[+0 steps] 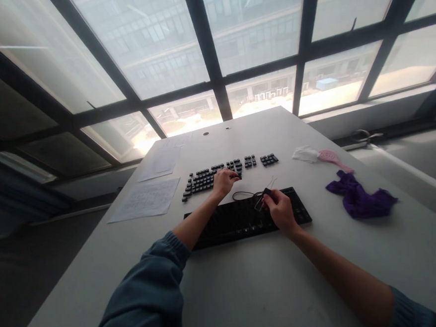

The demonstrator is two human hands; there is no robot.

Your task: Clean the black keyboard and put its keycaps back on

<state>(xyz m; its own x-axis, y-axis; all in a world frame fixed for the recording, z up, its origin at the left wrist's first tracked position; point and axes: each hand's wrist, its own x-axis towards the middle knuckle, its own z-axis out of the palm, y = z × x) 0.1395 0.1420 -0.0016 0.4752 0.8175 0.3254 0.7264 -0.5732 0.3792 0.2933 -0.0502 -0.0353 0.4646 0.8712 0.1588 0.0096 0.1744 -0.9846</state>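
My left hand [224, 182] reaches over the rows of loose black keycaps [202, 181], fingers pinched on what looks like a dark keycap at its right side. A keycap puller [267, 191] with a black handle and thin wire loops is gripped in my right hand [281, 210]. Below both hands lies a black keyboard [229, 221], its keys mostly off; several small pieces show along its near edge. My left forearm hides part of its left end. A thin black cable [240, 194] curves behind it.
Smaller keycap groups [269, 159] sit farther right. Written paper sheets [146, 201] lie at left. To the right are a pink hairbrush [333, 159], a white crumpled item [306, 154] and a purple cloth [366, 200]. The white table [226, 287] ends near large windows.
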